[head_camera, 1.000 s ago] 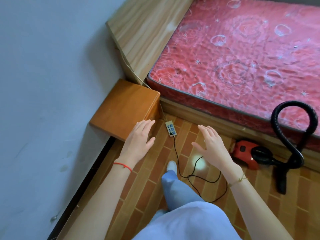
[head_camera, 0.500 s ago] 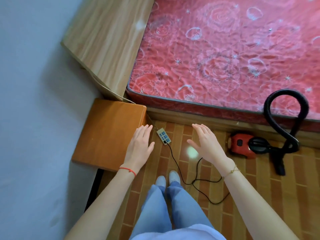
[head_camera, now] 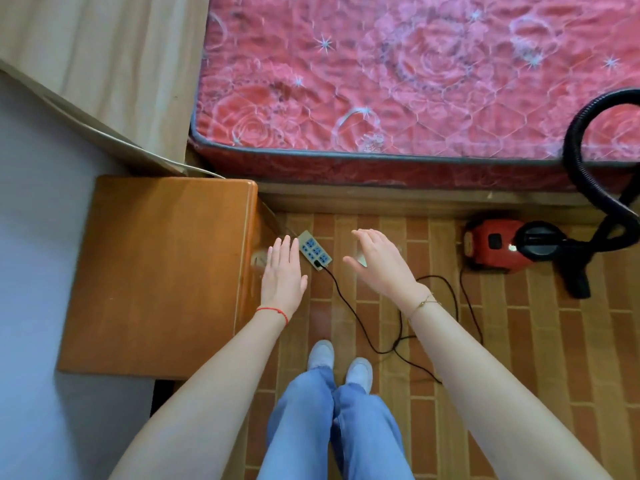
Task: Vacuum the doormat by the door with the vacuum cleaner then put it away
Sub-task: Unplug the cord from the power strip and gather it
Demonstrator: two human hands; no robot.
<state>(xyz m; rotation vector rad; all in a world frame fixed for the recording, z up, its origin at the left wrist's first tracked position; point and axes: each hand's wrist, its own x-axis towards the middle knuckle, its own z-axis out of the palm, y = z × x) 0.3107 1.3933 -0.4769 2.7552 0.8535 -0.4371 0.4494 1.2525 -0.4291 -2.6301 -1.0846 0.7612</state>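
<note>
both hands are released, fingers straight, holding nothing: the left hand (head_camera: 282, 277) beside the power strip (head_camera: 314, 250), the right hand (head_camera: 379, 263) above the floor. the vacuum cleaner (head_camera: 495, 245) lies well apart to the right, beside the bed (head_camera: 398, 81).

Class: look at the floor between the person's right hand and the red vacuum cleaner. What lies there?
In the head view, between the right hand and the red vacuum cleaner lie brick-patterned floor and loops of black power cord.

Red vacuum cleaner (head_camera: 493, 249) on floor beside bed; black hose (head_camera: 585, 174) looped upward; cord (head_camera: 360, 320) plugged in.
</note>
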